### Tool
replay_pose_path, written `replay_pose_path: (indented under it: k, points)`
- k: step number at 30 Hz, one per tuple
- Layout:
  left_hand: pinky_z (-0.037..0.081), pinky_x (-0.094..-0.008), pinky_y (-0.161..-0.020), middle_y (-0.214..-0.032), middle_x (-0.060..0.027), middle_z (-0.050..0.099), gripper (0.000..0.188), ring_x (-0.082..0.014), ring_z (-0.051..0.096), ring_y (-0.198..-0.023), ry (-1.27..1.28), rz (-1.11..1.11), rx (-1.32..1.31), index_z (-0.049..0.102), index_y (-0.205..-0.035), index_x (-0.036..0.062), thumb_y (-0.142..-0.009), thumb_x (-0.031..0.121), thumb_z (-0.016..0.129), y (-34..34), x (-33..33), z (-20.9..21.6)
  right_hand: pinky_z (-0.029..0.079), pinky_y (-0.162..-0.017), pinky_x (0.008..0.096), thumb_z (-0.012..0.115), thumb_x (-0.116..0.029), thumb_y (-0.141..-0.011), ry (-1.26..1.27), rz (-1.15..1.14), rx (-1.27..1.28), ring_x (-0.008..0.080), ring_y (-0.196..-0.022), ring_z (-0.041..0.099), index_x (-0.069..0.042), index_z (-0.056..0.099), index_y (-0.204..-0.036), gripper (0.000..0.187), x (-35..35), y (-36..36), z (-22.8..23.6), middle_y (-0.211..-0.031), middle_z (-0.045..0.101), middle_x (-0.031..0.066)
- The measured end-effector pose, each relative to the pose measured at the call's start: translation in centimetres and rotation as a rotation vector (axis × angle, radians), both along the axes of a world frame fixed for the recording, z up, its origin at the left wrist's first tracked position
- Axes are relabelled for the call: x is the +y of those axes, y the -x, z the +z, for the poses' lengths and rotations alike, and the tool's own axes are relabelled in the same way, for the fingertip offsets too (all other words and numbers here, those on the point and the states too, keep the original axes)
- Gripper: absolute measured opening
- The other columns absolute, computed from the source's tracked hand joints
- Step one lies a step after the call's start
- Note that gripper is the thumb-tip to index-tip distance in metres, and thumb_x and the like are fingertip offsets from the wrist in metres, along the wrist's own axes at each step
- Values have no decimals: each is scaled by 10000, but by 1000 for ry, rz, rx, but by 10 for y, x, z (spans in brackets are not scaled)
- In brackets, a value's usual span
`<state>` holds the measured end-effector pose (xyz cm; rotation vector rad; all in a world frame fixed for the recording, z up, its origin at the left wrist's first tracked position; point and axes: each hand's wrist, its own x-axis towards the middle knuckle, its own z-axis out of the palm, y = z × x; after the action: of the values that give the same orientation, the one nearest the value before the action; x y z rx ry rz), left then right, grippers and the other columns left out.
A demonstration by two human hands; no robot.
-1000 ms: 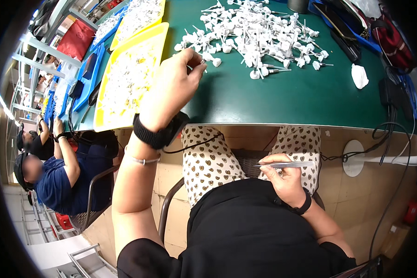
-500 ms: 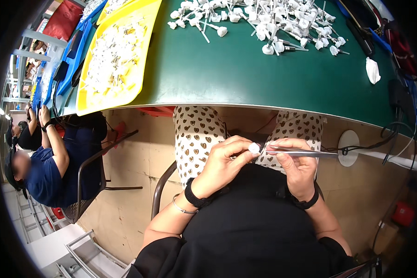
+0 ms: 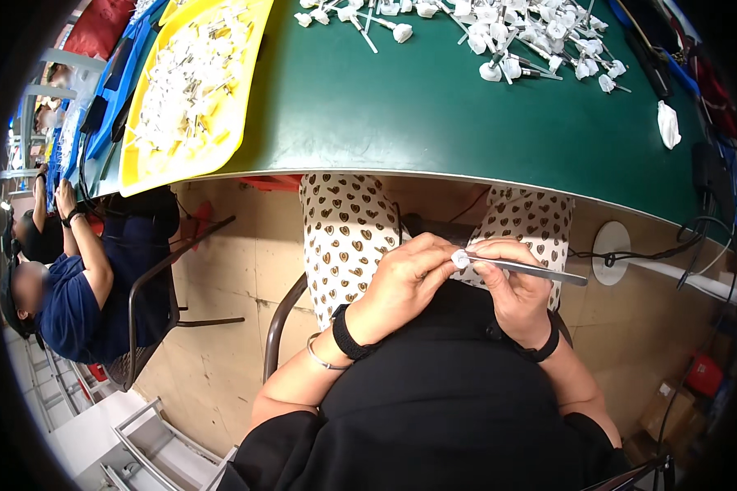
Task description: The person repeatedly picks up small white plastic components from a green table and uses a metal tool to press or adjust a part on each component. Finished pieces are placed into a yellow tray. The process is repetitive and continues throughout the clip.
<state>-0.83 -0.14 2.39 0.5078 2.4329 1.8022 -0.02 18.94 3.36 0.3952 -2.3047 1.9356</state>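
Over my lap, my left hand point(image 3: 409, 282) pinches a small white piece point(image 3: 460, 259), round-headed like those piled on the table. In my right hand point(image 3: 517, 286) is a pair of metal tweezers point(image 3: 540, 269), closed on by thumb and fingers, its broad end sticking out to the right. The tweezers' tips reach the white piece between my hands; fingers hide exactly where they touch it. At the far side of the green table lies a heap of white-headed pieces with thin metal stems point(image 3: 540, 37).
A yellow tray point(image 3: 246, 98) full of small pieces stands at the table's left. A crumpled white piece point(image 3: 668, 124) lies at the right, near black cables point(image 3: 704, 225). To my left a co-worker in dark blue point(image 3: 78, 307) sits on a chair point(image 3: 131, 327).
My hands have drawn closer together, and the tweezers now meet the white piece. Their broad end tilts lower on the right. The whole view has shifted slightly.
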Motion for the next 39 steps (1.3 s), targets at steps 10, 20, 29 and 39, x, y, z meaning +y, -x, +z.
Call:
replay_pose_path:
  k: [10, 20, 29, 39]
  points:
    - [577, -347, -747, -973, -135, 714, 175, -279, 714, -871, -5, -16, -3, 741, -1064, -5, -891, -24, 717, 1, -2, -4, 550, -751, 274, 686, -13, -968, 78, -16, -119, 150, -852, 679, 15, 684, -1076, 111, -3, -2, -2, -991, 723, 102]
    - [577, -349, -738, -961, -131, 706, 183, -285, 712, -863, -20, -13, -7, 738, -1073, 2, -894, -20, 710, 0, -1, -5, 562, -746, 291, 694, -8, -958, 17, -7, -61, 163, -849, 692, 22, 687, -1074, 120, -3, 0, -1, -982, 727, 108]
    - [570, -358, -722, -937, -130, 695, 164, -295, 706, -848, -1, -19, -1, 735, -1056, 7, -894, -13, 713, 1, -1, -2, 558, -730, 283, 682, 6, -961, 12, -22, -92, 159, -830, 689, 26, 689, -1056, 98, -1, -1, -1, -966, 724, 103]
    - [573, -366, -730, -941, -127, 695, 143, -301, 705, -851, 32, -16, 13, 731, -1035, 9, -893, 0, 715, 0, 0, -3, 553, -714, 264, 687, -5, -964, 29, -34, -113, 142, -820, 687, 23, 689, -1044, 86, -2, -3, -2, -949, 721, 92]
